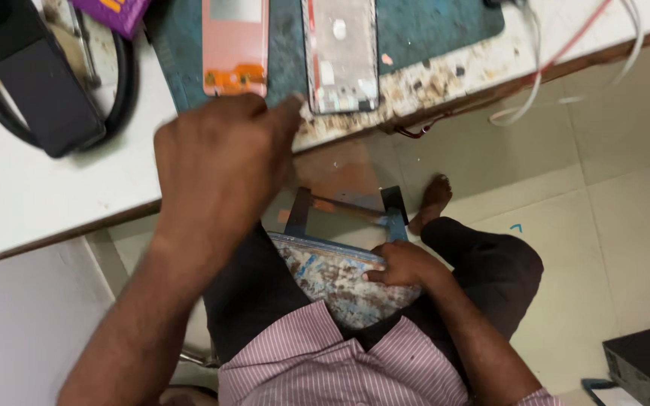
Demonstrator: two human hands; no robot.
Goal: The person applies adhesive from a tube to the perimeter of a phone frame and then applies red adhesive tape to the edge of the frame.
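My left hand [220, 162] is raised in front of the workbench edge, blurred, fingers curled loosely and pointing toward the bench, holding nothing I can see. Beyond it on a dark green mat [415, 26] lie a pink phone back panel [235, 46] and an opened phone frame [340, 54]. My right hand [402, 265] rests low, gripping the edge of the worn, paint-chipped stool seat [332, 274] between my legs.
The white workbench [31, 188] has a stained front edge. A black box with a cable loop [35, 75] sits at left, a purple packet [114, 11] above it. White and red wires [558, 68] hang off the right side. A black case [648, 361] stands on the tiled floor.
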